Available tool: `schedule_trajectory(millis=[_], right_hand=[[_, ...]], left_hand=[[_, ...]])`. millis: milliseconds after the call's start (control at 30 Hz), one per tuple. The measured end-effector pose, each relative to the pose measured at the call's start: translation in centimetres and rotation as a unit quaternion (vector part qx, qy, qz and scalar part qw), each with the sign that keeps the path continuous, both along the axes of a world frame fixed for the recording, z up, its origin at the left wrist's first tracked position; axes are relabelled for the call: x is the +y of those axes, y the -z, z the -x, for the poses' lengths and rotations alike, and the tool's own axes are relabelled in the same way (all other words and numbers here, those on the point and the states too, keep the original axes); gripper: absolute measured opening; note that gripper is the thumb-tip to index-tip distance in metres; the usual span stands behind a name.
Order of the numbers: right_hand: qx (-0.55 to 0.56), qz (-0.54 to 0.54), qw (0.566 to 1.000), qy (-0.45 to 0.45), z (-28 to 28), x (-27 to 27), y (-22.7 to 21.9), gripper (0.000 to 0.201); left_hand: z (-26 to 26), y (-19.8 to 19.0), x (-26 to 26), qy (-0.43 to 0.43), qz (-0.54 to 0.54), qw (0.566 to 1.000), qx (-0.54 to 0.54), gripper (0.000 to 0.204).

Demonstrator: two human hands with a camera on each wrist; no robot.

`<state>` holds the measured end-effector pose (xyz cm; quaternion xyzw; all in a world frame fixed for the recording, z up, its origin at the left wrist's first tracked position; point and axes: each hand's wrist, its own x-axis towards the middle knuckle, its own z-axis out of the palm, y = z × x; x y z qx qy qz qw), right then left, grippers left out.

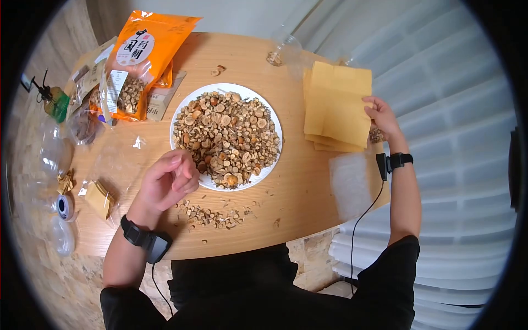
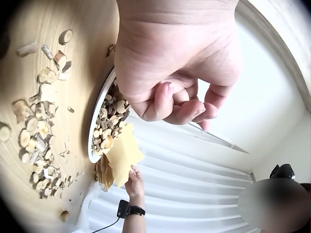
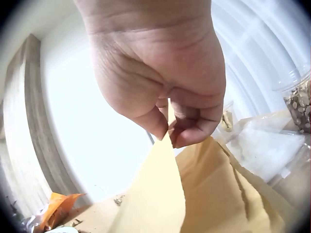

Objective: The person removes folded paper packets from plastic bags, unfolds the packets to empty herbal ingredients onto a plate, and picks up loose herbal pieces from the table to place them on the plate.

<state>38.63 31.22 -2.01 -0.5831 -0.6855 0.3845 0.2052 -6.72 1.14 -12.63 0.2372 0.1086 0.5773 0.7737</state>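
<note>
Fingers of the right hand (image 1: 381,116) were curled and pinched the edge of the top yellow paper sheet (image 1: 336,102), thumb and fingertips closed on its thin, smooth corner so that it lifted from the stack of yellow sheets (image 1: 330,144) lying flat beneath them. In the right wrist view that sheet hung below the fingertips (image 3: 187,133) in a soft curve, matte and slightly creased. The left hand (image 1: 168,181) hovered with its fingers bent inward in a loose fist; whether anything lay inside the curl I cannot tell. Just beyond those fingers sat a round white plate (image 1: 273,115) heaped with dried root slices (image 1: 228,135), small woody discs and chips, pale at the centre and brown at the bark. Below the knuckles, scattered root pieces (image 1: 212,215) lay on the smooth wooden table (image 1: 297,192). Well away from both hands leaned a glossy orange packet (image 1: 144,55).
</note>
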Motion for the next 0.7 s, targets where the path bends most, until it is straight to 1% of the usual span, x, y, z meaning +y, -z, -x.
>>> schedule_trajectory(millis=[33,67,100,133,200,233,300,333,367,400,433,500,533,600,700], right_hand=[[-0.001,0.001,1.000,-0.004,-0.5,0.3,0.6,0.027],[-0.184,-0.163,0.969,-0.032,-0.1,-0.1,1.0,0.030],[-0.355,-0.317,0.877,-0.062,0.4,-0.6,1.5,0.034],[-0.353,-0.313,0.879,-0.073,0.8,-1.2,2.0,0.034],[-0.402,-0.430,0.800,-0.117,6.4,-5.8,0.8,0.042],[-0.400,-0.423,0.803,-0.128,8.1,-7.0,0.9,0.042],[-0.349,-0.349,0.836,-0.241,10.2,-8.8,1.9,0.044],[-0.344,-0.344,0.839,-0.245,10.2,-9.0,2.6,0.044],[-0.367,-0.306,0.843,-0.248,10.0,-8.7,3.2,0.045],[-0.391,-0.270,0.843,-0.252,9.8,-8.4,3.7,0.046],[-0.388,-0.271,0.842,-0.261,9.4,-8.0,4.2,0.046],[-0.392,-0.226,0.861,-0.232,8.1,-7.3,5.1,0.048],[-0.391,-0.226,0.858,-0.246,7.6,-6.9,5.9,0.048],[-0.345,-0.178,0.892,-0.230,6.6,-6.3,7.2,0.048],[-0.320,-0.189,0.899,-0.234,6.2,-6.3,7.4,0.045]], left_hand=[[0.0,-0.1,0.0,-0.004,0.001,1.000,-0.001,0.028],[-0.1,-0.2,0.1,-0.012,-0.001,1.000,-0.004,0.027],[-0.1,-0.2,0.1,-0.022,-0.001,1.000,-0.007,0.027],[-0.1,-0.2,0.1,-0.030,0.007,1.000,-0.008,0.027],[0.0,0.1,0.3,-0.019,-0.005,0.999,-0.033,0.027],[0.0,0.2,0.3,-0.027,0.006,0.999,-0.036,0.027],[0.1,0.4,0.4,-0.039,0.006,0.995,-0.096,0.029],[0.2,0.3,0.4,-0.050,0.028,0.994,-0.094,0.029],[0.3,0.4,0.5,-0.055,0.035,0.994,-0.092,0.029],[0.5,0.6,0.6,-0.055,0.022,0.992,-0.110,0.030],[0.7,0.6,0.7,-0.057,0.006,0.990,-0.128,0.031],[1.0,0.7,0.7,-0.077,0.013,0.988,-0.131,0.032],[1.0,0.8,0.7,-0.073,0.012,0.988,-0.134,0.032],[1.1,0.9,0.8,-0.060,0.024,0.989,-0.134,0.031],[1.2,1.1,0.8,-0.058,0.018,0.990,-0.128,0.032]])
